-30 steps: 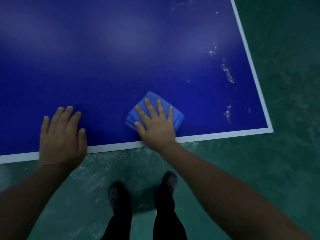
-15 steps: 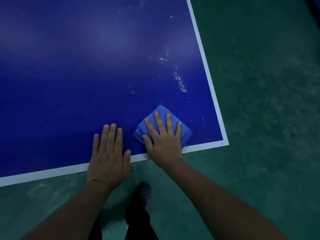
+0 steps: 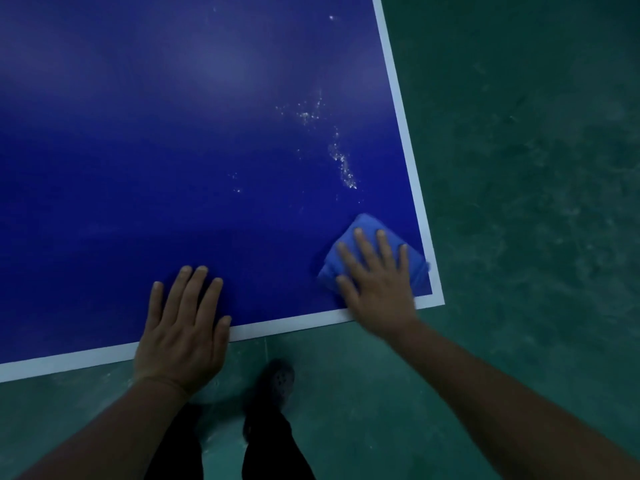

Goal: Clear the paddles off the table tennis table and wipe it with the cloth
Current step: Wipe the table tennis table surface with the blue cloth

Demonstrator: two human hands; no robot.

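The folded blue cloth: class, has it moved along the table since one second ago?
Yes. The folded blue cloth slid rightward along the near white edge line, reaching the table's right corner.

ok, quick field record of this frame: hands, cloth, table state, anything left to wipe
left hand: flat on the table, fingers straight, at the near edge
right hand: pressing flat on the cloth
cloth: blue, folded, at the near right corner
table: blue top, white border line
paddles: none in view
white specks: trail beyond the cloth, near the right edge, not yet wiped
floor: green
shoe: dark, below the near edge
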